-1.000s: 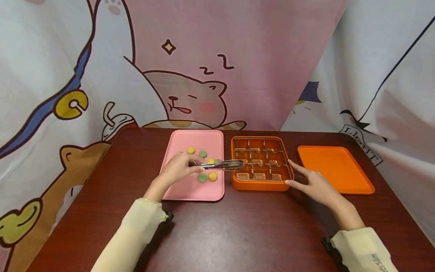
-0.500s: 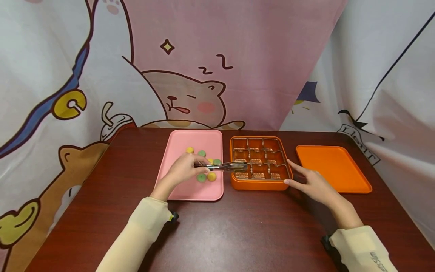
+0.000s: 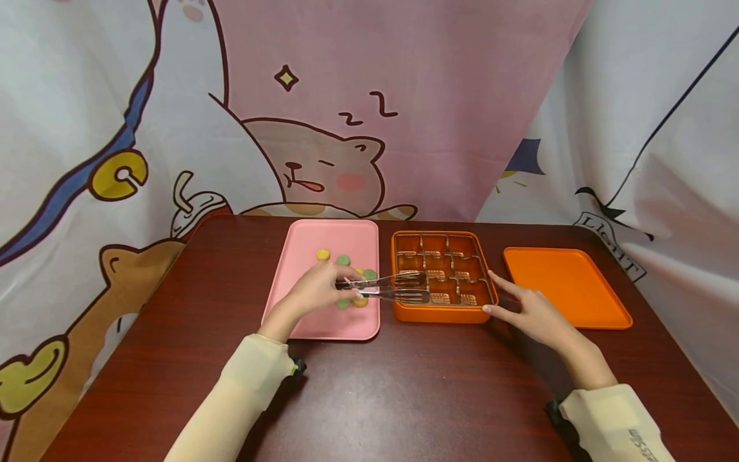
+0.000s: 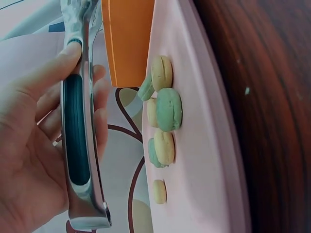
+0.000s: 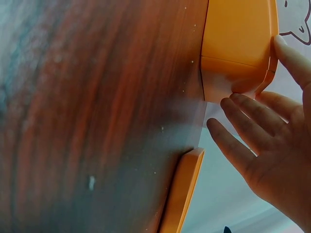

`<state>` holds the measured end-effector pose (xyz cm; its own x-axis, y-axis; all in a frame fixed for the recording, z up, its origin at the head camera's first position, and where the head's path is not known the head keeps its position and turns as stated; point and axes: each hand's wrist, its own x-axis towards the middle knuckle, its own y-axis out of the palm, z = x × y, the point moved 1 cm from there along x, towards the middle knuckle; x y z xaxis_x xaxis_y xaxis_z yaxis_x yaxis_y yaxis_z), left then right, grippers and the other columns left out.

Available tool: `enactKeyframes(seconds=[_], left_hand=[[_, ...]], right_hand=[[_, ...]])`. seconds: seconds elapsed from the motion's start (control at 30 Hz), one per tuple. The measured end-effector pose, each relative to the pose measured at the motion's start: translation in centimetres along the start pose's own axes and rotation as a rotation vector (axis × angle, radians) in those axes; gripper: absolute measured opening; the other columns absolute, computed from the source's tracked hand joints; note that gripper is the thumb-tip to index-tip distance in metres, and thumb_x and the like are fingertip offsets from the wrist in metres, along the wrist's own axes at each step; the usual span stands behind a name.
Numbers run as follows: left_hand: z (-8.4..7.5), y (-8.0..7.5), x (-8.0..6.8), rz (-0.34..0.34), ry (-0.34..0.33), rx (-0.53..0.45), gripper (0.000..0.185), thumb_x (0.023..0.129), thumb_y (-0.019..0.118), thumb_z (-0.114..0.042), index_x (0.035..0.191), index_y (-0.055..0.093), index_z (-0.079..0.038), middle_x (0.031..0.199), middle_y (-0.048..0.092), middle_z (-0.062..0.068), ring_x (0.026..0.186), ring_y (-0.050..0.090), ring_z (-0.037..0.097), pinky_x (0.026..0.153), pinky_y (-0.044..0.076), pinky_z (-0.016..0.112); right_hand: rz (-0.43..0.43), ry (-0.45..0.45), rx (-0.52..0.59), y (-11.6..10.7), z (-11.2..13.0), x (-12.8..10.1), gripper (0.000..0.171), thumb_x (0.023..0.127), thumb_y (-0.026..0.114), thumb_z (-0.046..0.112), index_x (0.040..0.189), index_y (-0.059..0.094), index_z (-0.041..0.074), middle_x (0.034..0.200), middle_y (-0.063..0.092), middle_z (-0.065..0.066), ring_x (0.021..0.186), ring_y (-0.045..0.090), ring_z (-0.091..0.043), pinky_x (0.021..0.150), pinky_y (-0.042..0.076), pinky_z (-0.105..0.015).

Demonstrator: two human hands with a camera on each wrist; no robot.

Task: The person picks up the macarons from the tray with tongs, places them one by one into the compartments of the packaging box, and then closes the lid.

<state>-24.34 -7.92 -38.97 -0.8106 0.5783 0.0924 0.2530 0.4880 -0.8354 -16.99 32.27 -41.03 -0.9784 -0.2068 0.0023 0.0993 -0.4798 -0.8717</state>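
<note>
My left hand [image 3: 314, 289] grips metal tongs [image 3: 412, 296] by the handle, thumb on one side and fingers on the other. Their two arms stand apart above the left part of the orange box [image 3: 444, 314], with nothing visible between the tips. The box has a clear plastic insert [image 3: 424, 255] split into several compartments. Yellow macarons [image 4: 162, 73] and green macarons [image 4: 169, 109] lie on the pink tray [image 3: 329, 328], partly hidden by my left hand in the head view. With thumb and fingertips, my right hand [image 3: 534, 314] touches the box's right side; its fingers are mostly straight.
A flat orange lid [image 3: 568, 289] lies on the dark wooden table [image 3: 392, 398] right of the box. The pink tray sits close to the box's left side. Behind the table hangs a printed cloth [image 3: 450, 115].
My left hand has moved a little to the right with the tongs, whose arms have spread from nearly together to apart over the box. My right hand stays at the box.
</note>
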Motion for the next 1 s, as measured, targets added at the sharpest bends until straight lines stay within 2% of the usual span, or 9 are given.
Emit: enactKeyframes(seconds=[0.13,0.27,0.37,0.5,0.7,0.77,0.93,1.0], left_hand=[[0.2,0.1,-0.2,0.006,0.01,-0.008,0.034,0.085,0.08,-0.026,0.117,0.073,-0.016,0.095,0.074,-0.002,0.064,0.052,0.007,0.065,0.044,0.027],[0.4,0.0,-0.5,-0.008,0.02,-0.028,0.036,0.088,0.076,-0.031,0.122,0.068,-0.021,0.099,0.072,-0.004,0.075,0.058,0.011,0.073,0.046,0.031],[0.5,-0.2,-0.8,-0.008,0.018,-0.071,0.034,0.092,0.072,-0.032,0.124,0.065,-0.024,0.093,0.07,-0.005,0.075,0.059,0.012,0.074,0.046,0.032],[0.7,-0.7,-1.5,0.008,0.033,-0.127,0.036,0.094,0.069,-0.029,0.127,0.061,-0.017,0.088,0.069,-0.003,0.077,0.058,0.011,0.076,0.045,0.031],[1.5,-2.1,-3.2,0.065,0.037,-0.212,0.041,0.095,0.062,-0.013,0.134,0.053,-0.003,0.099,0.064,0.007,0.085,0.055,0.015,0.077,0.044,0.028],[2.0,-2.5,-3.8,0.079,0.016,-0.26,0.042,0.095,0.063,-0.011,0.135,0.054,-0.003,0.103,0.064,0.01,0.085,0.054,0.017,0.075,0.044,0.028],[3.8,-3.7,-5.2,0.114,-0.035,-0.374,0.045,0.091,0.071,-0.012,0.134,0.06,-0.006,0.118,0.066,0.015,0.098,0.057,0.024,0.078,0.047,0.03],[4.6,-4.0,-5.7,0.132,-0.052,-0.39,0.046,0.09,0.073,-0.013,0.134,0.062,-0.006,0.122,0.067,0.015,0.104,0.058,0.025,0.079,0.049,0.03]], right_hand=[[-0.001,0.0,0.0,0.0,0.0,0.0,0.08,0.094,0.065,0.046,0.156,0.032,0.009,0.144,0.045,-0.035,0.12,0.056,-0.049,0.097,0.042,-0.067],[-0.002,0.004,0.004,0.1,-0.1,0.0,0.08,0.094,0.065,0.046,0.156,0.032,0.009,0.144,0.046,-0.035,0.124,0.053,-0.052,0.098,0.042,-0.067],[-0.003,0.009,0.004,0.1,-0.1,0.0,0.08,0.094,0.065,0.046,0.156,0.032,0.009,0.144,0.046,-0.035,0.124,0.053,-0.051,0.098,0.042,-0.067],[-0.003,0.011,0.003,0.2,-0.1,0.0,0.08,0.094,0.065,0.047,0.157,0.031,0.01,0.145,0.045,-0.035,0.125,0.053,-0.052,0.098,0.042,-0.067],[-0.002,0.011,0.001,0.2,-0.1,0.0,0.08,0.094,0.065,0.047,0.157,0.03,0.011,0.145,0.045,-0.035,0.126,0.052,-0.052,0.099,0.042,-0.067],[0.0,0.013,0.003,0.2,-0.1,0.0,0.08,0.094,0.065,0.047,0.157,0.03,0.011,0.145,0.045,-0.035,0.126,0.051,-0.052,0.099,0.041,-0.067],[-0.001,0.013,0.006,0.2,-0.1,0.0,0.08,0.094,0.064,0.047,0.157,0.03,0.012,0.145,0.045,-0.034,0.126,0.051,-0.052,0.099,0.042,-0.067],[-0.003,0.008,0.004,0.2,-0.1,0.0,0.08,0.094,0.065,0.047,0.157,0.03,0.011,0.145,0.046,-0.034,0.126,0.052,-0.051,0.099,0.042,-0.067]])
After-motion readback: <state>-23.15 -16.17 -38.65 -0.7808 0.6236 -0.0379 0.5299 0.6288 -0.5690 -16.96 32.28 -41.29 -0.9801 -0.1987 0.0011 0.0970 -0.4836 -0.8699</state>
